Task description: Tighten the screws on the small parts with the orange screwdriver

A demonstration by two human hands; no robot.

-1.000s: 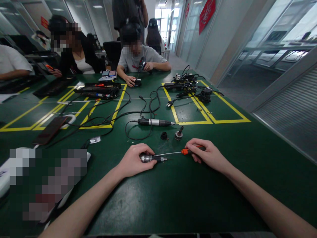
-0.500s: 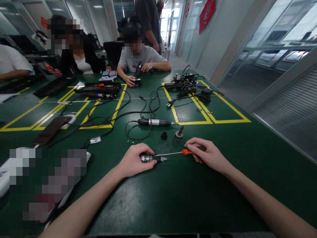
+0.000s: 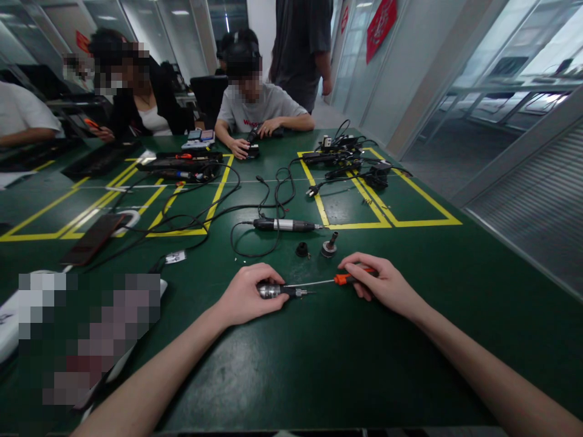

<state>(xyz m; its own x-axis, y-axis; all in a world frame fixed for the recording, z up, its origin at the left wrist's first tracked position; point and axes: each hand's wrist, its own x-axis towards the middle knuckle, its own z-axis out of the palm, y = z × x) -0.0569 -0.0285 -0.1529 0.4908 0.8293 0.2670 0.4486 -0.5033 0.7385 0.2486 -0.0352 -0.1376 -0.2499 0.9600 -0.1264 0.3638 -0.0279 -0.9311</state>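
My left hand (image 3: 251,294) grips a silver and black cylindrical tool part with a thin pointed end (image 3: 273,291), lying sideways just above or on the green table. In my right hand (image 3: 378,280) is a screwdriver (image 3: 342,279) with an orange and black handle. Its long shaft points left, and the tip meets the cylindrical part near my left fingertips; the exact contact is hidden. Beyond my hands lie a small black cap-like piece (image 3: 301,249) and a round metal piece with an upright stem (image 3: 329,246). An electric screwdriver (image 3: 286,225) rests farther back.
Black cables (image 3: 218,209) run across the table (image 3: 291,376). A dark phone (image 3: 93,238) lies at left, near a blurred-out object (image 3: 107,334). Bundled tools and plugs (image 3: 346,161) sit at back right. Across the table, a co-worker (image 3: 264,109) handles a black tool.
The screwdriver's handle has turned slightly in my right fingers, showing more orange. My left hand stays in place. A standing person in the background has moved right.
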